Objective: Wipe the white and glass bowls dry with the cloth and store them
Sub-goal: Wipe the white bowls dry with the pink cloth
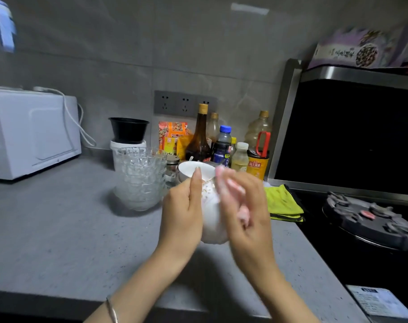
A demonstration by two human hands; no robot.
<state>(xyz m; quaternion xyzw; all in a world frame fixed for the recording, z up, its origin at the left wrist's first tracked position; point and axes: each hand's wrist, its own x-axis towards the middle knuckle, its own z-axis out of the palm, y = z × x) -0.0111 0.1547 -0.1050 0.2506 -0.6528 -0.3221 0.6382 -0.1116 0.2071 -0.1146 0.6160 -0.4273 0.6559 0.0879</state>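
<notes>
The grey counter (58, 229) ran across the lower frame, a white microwave (32, 134) standing at nine o'clock. A stack of glass bowls (141, 178) sat upright left of centre, apart from the hands. The white bowl (210, 206) was held at centre, above the counter, tilted onto its side with the rim toward twelve o'clock. The left hand (183, 210) gripped its side, fingers closed on it. The right hand (242, 206), blurred, pressed pale cloth against the bowl; its grip could not be determined. A folded yellow cloth (282, 202) lay at three o'clock.
</notes>
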